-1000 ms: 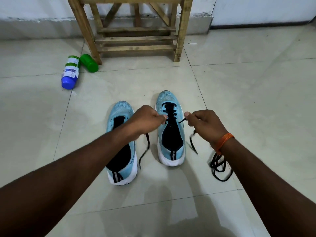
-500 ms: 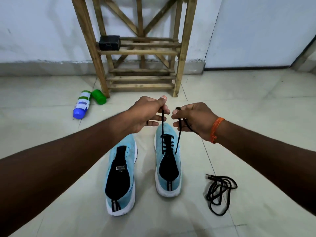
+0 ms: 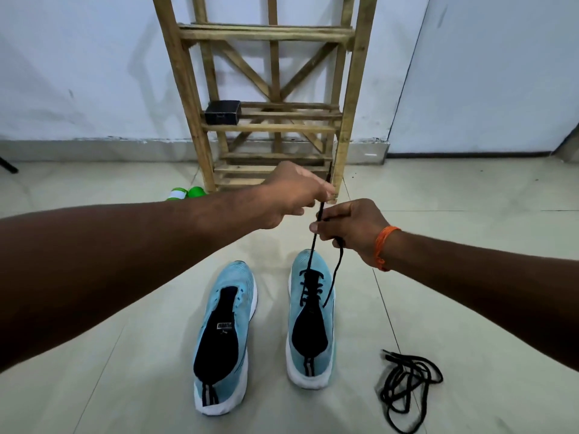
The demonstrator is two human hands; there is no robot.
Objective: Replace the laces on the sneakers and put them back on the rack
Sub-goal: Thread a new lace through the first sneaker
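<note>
Black spare lace [image 3: 407,383] sits tangled on the floor [image 3: 125,386] just right of the light-blue pair: left sneaker [image 3: 225,336] unlaced, right sneaker [image 3: 311,327] partly laced. Over its toe the right hand [image 3: 352,228] grips one end of its lace [image 3: 313,242] and the left hand [image 3: 294,192] pinches the other, held up taut, wooden rack [image 3: 269,127] behind.

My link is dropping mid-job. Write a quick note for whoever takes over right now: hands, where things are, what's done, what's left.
Left hand: pinches the black lace, pulled upward.
Right hand: grips the same lace lower down.
Partly laced sneaker and unlaced sneaker stand side by side on the floor before the wooden rack; spare lace lies to their right.
Done: toe-end eyelets of one sneaker threaded.
Left: finish it, lace the other, put both on the rack.
</note>
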